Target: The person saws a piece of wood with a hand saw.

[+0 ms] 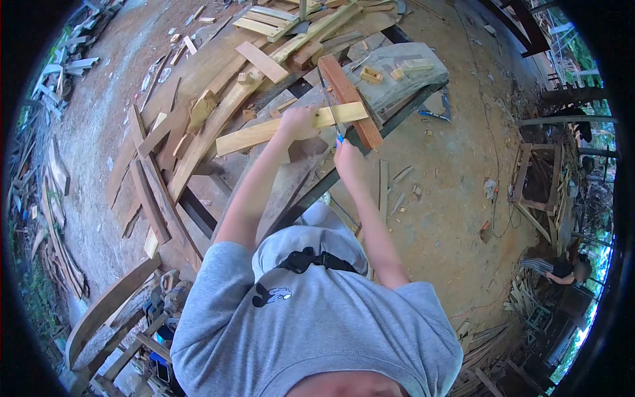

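Note:
A pale yellow wooden board (254,137) lies across a reddish-brown beam (345,94) on the workbench. My left hand (299,124) presses on the board, its fingers wrapped round the far edge. A handsaw with a thin blade (329,104) and a blue handle (339,139) crosses the board just left of the beam. My right hand (348,159) is closed on the handle, at the near side of the board. The blade points away from me. Whether it has cut into the wood cannot be made out.
Planks (262,61) and offcuts are heaped at the far left of the bench. A small wooden block (371,75) lies on a grey slab (410,73) beyond the beam. A wooden frame (537,177) stands at the right. Another person (562,270) is far off at the lower right.

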Demonstrator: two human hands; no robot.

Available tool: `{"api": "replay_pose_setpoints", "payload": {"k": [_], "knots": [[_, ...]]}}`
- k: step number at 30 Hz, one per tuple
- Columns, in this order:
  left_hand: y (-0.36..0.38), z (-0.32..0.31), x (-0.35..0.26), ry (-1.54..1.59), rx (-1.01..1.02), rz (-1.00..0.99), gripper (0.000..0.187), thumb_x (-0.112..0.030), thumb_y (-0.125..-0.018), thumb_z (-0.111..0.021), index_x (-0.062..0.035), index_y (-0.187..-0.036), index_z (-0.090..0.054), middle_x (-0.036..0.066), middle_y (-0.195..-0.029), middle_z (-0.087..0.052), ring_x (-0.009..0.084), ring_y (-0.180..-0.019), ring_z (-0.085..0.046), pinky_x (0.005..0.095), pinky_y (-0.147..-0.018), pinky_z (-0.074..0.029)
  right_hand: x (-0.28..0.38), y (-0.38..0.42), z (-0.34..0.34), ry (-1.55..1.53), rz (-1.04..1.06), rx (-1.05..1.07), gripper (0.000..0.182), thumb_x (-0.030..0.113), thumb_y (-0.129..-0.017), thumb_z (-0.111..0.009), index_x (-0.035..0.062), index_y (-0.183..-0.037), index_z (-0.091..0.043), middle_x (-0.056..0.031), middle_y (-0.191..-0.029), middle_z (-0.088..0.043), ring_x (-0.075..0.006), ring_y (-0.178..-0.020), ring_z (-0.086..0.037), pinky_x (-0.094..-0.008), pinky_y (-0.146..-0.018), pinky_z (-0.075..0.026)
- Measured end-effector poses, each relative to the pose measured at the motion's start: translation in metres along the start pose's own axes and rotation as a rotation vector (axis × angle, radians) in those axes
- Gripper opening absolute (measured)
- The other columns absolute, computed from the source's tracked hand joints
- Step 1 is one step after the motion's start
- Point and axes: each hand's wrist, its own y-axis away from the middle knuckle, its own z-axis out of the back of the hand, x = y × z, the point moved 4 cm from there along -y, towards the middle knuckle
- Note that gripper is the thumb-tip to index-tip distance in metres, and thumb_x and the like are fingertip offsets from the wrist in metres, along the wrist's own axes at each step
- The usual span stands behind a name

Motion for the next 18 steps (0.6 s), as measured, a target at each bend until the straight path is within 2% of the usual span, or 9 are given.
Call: {"api": "replay_pose_setpoints", "payload": {"k": [2,5,7,10,12,14,18], "knots": [[0.0,0.001,0.001,-0.003,0.004,-0.004,0.053,-0.032,-0.057,-0.062,-0.0062,-0.102,-0.051,0.013,-0.082,-0.061,0.0287,-0.077,-0.059,0.039,-0.066,-0.047,-0.005,0.008,-0.002,-0.039,-0.014,0.005,0.029,0.025,-0.088,-0.039,0.0009,-0.081,-0.053,-0.0223,-0.066,-0.056,-0.0381,-0.063,-0.056,-0.0473,-0.053,-0.042],[-0.003,-0.002,0.003,-0.019,0.028,0.035,0.052,-0.032,-0.058,-0.062,-0.006,-0.101,-0.051,0.013,-0.081,-0.061,0.029,-0.076,-0.059,0.0391,-0.065,-0.047,-0.022,0.073,0.011,-0.052,-0.127,0.055,0.027,0.025,-0.087,-0.04,0.0029,-0.085,-0.055,-0.022,-0.066,-0.056,-0.0385,-0.063,-0.055,-0.047,-0.054,-0.042],[-0.003,-0.004,0.003,0.002,0.032,0.038,0.049,-0.032,-0.058,-0.062,-0.0061,-0.099,-0.052,0.014,-0.081,-0.061,0.029,-0.076,-0.059,0.039,-0.064,-0.047,-0.025,0.102,0.024,0.113,-0.167,0.113,0.026,0.025,-0.087,-0.04,0.0039,-0.086,-0.055,-0.022,-0.068,-0.056,-0.0386,-0.064,-0.055,-0.047,-0.054,-0.042],[-0.003,-0.006,0.003,0.001,0.045,0.049,0.052,-0.034,-0.059,-0.064,-0.0068,-0.1,-0.049,0.015,-0.083,-0.06,0.0318,-0.077,-0.058,0.0409,-0.067,-0.046,-0.024,0.084,0.021,0.026,-0.151,0.093,0.026,0.025,-0.087,-0.04,0.0041,-0.084,-0.056,-0.022,-0.068,-0.056,-0.0384,-0.065,-0.056,-0.0469,-0.055,-0.042],[-0.001,-0.002,0.001,-0.003,0.043,0.028,0.052,-0.034,-0.059,-0.063,-0.0068,-0.101,-0.048,0.015,-0.083,-0.06,0.0319,-0.077,-0.058,0.0409,-0.066,-0.046,-0.01,0.04,0.012,-0.187,-0.134,0.013,0.027,0.025,-0.086,-0.04,0.0033,-0.081,-0.056,-0.0213,-0.066,-0.057,-0.0383,-0.063,-0.056,-0.0467,-0.056,-0.043],[-0.001,0.0,-0.001,0.007,0.037,0.013,0.053,-0.033,-0.06,-0.063,-0.0068,-0.103,-0.048,0.015,-0.083,-0.06,0.032,-0.078,-0.058,0.0409,-0.066,-0.046,-0.007,-0.005,-0.008,0.008,0.0,-0.009,0.028,0.025,-0.086,-0.041,0.0024,-0.078,-0.055,-0.0208,-0.065,-0.057,-0.0378,-0.063,-0.056,-0.0468,-0.056,-0.044],[-0.001,0.0,0.002,-0.001,0.056,0.032,0.053,-0.032,-0.06,-0.062,-0.0067,-0.105,-0.046,0.016,-0.083,-0.06,0.0324,-0.078,-0.058,0.041,-0.066,-0.046,0.008,0.012,0.015,0.097,-0.04,0.016,0.029,0.024,-0.086,-0.04,0.0013,-0.077,-0.055,-0.0205,-0.065,-0.057,-0.0371,-0.063,-0.056,-0.0466,-0.056,-0.044]]}}
